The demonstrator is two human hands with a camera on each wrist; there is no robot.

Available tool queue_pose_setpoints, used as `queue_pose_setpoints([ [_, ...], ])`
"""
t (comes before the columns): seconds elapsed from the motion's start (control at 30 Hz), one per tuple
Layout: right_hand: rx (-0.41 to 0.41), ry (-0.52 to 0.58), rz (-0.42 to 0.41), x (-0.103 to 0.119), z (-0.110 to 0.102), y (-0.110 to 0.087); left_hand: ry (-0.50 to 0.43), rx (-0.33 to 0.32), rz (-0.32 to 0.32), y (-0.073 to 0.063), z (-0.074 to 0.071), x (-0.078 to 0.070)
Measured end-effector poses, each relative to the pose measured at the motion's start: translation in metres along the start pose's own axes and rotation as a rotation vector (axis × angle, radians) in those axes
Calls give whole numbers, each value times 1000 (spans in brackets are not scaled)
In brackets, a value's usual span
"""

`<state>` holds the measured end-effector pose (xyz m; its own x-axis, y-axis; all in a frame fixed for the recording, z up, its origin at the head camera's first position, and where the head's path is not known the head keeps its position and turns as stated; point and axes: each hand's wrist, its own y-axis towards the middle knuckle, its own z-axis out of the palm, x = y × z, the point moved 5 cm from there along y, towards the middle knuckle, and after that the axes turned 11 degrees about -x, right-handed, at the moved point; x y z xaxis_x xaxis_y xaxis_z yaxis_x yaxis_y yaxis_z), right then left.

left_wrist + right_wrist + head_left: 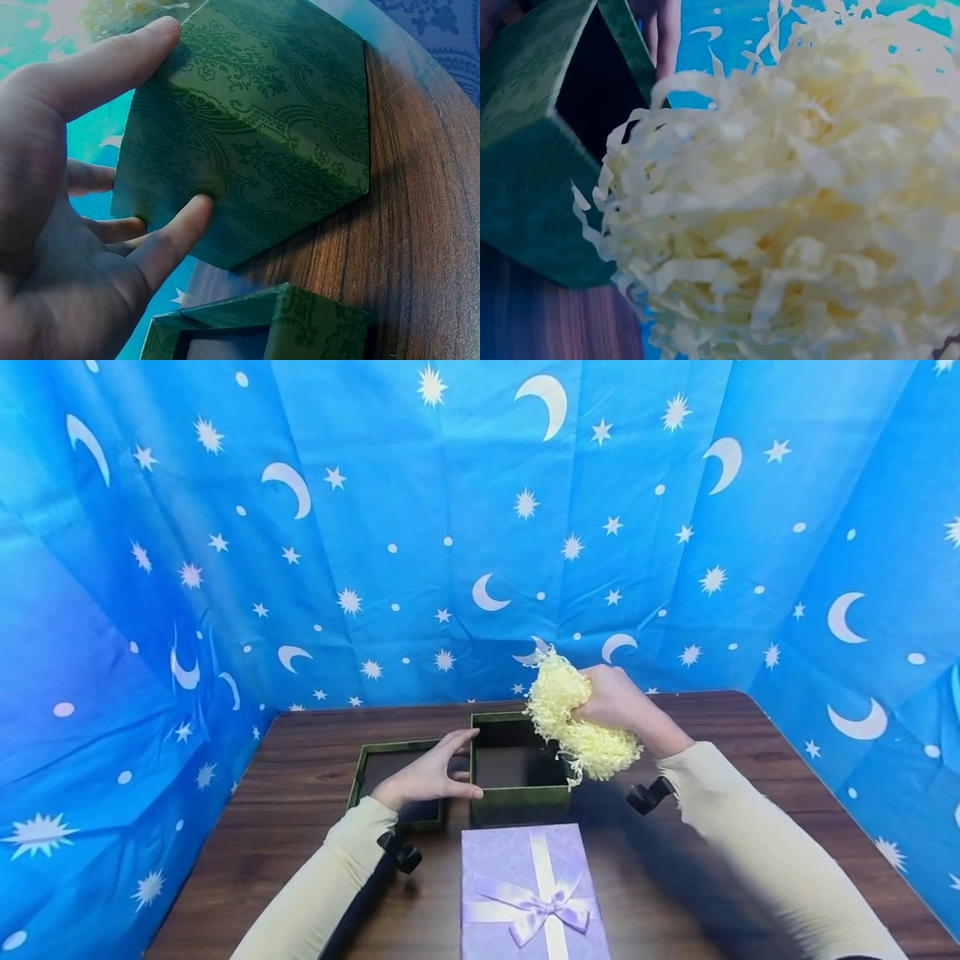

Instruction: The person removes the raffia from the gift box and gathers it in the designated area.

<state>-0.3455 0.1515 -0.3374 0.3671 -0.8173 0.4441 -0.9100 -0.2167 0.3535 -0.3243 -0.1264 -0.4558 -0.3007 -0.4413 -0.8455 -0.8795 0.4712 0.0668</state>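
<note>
My right hand (611,695) grips a bulky bunch of pale yellow shredded paper (558,693) above the right side of an open green box (521,802). The paper fills most of the right wrist view, hiding the fingers there. Spread along the box's left side, my left hand (431,772) touches it with thumb and fingertips. The left wrist view shows a fingertip against the box's patterned green wall (262,135) and the thumb along its edge. Inside, the box looks dark, with bare floor showing.
Left of the box lies a green lid (360,772), hollow side up, partly behind my left forearm. A lilac gift box (498,864) with a ribbon bow sits nearest me on the brown wooden table (255,852). Blue star-and-moon cloth (420,485) hangs behind and at both sides.
</note>
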Motion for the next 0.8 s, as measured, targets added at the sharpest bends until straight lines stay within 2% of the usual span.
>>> queue_pose_setpoints([
  [0.8,-32,-35,113,-68,-18,-25,-38,14,-4,-1,-1,-1],
])
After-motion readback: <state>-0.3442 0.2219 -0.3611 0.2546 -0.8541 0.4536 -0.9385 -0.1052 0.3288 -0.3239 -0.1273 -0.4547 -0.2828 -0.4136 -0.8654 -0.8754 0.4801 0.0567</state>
